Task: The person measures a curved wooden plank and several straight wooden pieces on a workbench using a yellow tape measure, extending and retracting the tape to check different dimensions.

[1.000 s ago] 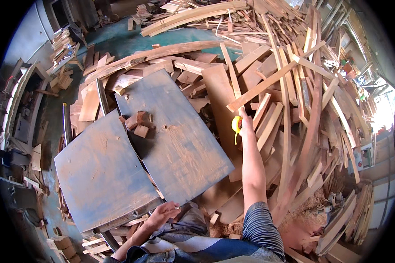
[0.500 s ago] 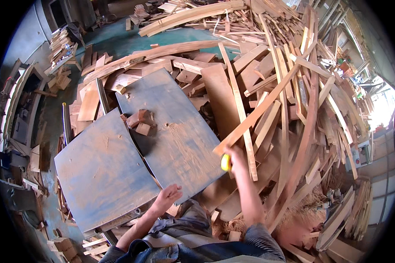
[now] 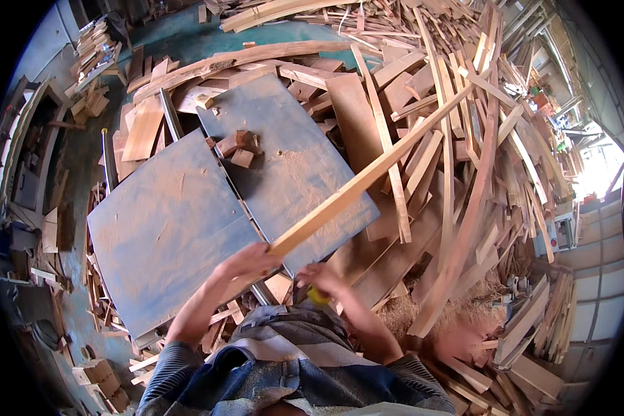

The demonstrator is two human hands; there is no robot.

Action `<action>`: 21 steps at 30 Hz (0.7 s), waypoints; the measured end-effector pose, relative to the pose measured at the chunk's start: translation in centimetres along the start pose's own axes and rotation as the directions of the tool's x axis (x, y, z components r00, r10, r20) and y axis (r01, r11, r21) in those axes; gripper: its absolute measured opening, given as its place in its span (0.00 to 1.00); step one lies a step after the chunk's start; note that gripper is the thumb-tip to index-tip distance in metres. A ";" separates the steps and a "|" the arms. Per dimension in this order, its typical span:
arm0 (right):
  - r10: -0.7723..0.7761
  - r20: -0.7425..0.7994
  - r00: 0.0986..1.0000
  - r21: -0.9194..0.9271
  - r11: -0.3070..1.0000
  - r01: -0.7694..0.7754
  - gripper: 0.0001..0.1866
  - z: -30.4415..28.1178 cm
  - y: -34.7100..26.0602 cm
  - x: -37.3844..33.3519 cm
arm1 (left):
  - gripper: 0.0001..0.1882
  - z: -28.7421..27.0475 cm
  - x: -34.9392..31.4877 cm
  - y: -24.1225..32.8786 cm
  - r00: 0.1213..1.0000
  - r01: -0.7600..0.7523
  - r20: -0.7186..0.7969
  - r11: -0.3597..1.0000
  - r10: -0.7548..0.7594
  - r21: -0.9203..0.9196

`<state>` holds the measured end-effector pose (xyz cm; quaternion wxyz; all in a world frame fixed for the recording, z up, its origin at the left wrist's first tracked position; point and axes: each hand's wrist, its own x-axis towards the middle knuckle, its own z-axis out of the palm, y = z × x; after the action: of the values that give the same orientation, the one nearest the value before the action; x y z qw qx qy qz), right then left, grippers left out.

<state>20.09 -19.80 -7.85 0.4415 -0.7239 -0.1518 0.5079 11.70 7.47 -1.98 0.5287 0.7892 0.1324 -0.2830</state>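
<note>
A long, narrow wooden strip (image 3: 367, 175) slants over the near right part of the blue-grey machine table (image 3: 166, 215). Its near end is gripped by my left hand (image 3: 246, 262), the fingers closed round it by the table's front edge. My right hand (image 3: 324, 281) is close to my waist, right of that end and apart from it. A yellow tape measure (image 3: 318, 296) sits in its curled fingers, partly hidden. The strip's far end reaches over the wood pile to the right. Several small wood blocks (image 3: 241, 147) lie beside the table's long slot, amid sawdust.
Boards and offcuts (image 3: 357, 128) crowd the table's far and right sides. Long strips (image 3: 478, 208) lean across the pile at right. Stacked blocks (image 3: 98, 374) stand low at the left. A metal rail (image 3: 170, 114) sticks out beyond the table's far edge.
The strip has come down and toward me, its near end passing from my right hand to my left. My right hand has drawn back to my waist with the tape measure.
</note>
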 end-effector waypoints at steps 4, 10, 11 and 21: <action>0.159 -0.353 0.922 0.430 0.903 0.009 0.17 -6.9 -2.0 -1.8 | 0.23 -1.3 -12.2 -6.3 0.969 0.103 -0.243 0.974 -0.052 0.201; 0.031 -0.511 0.859 0.660 0.654 0.370 0.26 -14.8 -4.1 2.7 | 0.16 4.0 -26.9 -19.0 0.927 0.223 -0.357 0.936 -0.117 0.273; 0.026 -0.573 0.819 0.677 0.579 0.455 0.28 -17.0 -2.9 3.6 | 0.16 4.1 -28.8 -16.5 0.897 0.307 -0.376 0.939 -0.232 0.154; -0.091 -0.526 0.845 0.742 0.436 0.509 0.16 -19.8 -6.9 4.1 | 0.17 8.8 -38.6 -23.7 0.615 0.462 -0.677 0.881 -0.404 -0.106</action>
<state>40.74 -22.76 -2.95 0.8481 -0.4529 0.0889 0.2603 -34.14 12.60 0.20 0.3270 0.8010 0.4919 -0.0973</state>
